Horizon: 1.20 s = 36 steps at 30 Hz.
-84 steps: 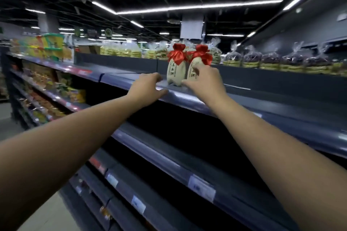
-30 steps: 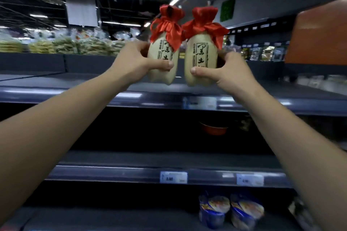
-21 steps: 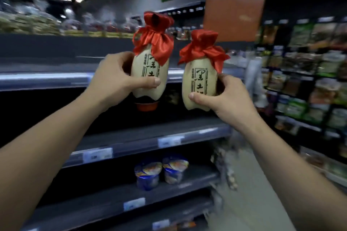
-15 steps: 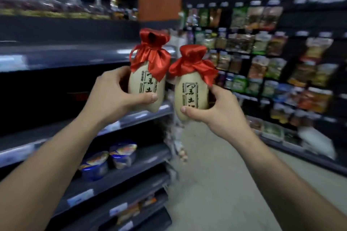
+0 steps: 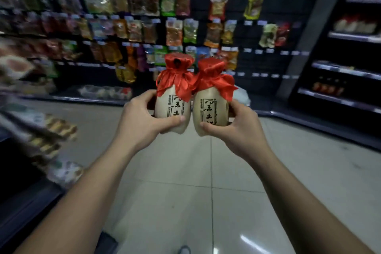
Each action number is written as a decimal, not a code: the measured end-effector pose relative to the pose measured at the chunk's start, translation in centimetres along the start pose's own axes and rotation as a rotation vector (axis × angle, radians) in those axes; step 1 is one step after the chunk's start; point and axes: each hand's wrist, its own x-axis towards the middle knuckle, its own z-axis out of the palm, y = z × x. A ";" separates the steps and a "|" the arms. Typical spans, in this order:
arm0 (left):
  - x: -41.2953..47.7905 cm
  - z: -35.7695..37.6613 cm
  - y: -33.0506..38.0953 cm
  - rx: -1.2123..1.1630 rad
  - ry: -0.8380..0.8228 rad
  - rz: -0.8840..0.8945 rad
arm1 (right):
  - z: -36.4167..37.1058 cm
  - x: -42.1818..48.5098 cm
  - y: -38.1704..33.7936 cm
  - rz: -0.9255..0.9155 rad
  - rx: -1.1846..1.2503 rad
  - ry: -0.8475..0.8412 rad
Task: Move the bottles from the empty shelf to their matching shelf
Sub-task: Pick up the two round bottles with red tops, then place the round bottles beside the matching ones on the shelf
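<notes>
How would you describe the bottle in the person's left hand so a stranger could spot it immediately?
Start at the wall of hanging snack packets. In front, two cream bottles are held up. The left hand grips the left bottle, whose red cap sits slightly higher than the right bottle's.

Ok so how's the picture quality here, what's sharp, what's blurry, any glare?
Head view: the two bottles, left bottle and right bottle, and both hands, left hand and right hand, are fairly sharp; the shelves at the left edge are smeared by motion blur; the hanging snack packets are soft; a light glare streak sits on the floor tiles; wide-angle bending shows at the edges.
</notes>
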 end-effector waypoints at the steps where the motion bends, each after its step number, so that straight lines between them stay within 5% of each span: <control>1: 1.9 2.1 -0.3 -0.020 -0.025 0.002 | -0.8 1.4 1.4 0.023 -0.010 0.017; 17: 35.8 36.5 1.8 -0.210 -0.396 0.145 | -18.0 29.4 22.6 0.287 -0.052 0.378; 36: 68.5 85.8 10.4 -0.242 -0.549 0.155 | -49.3 63.0 55.8 0.388 -0.054 0.487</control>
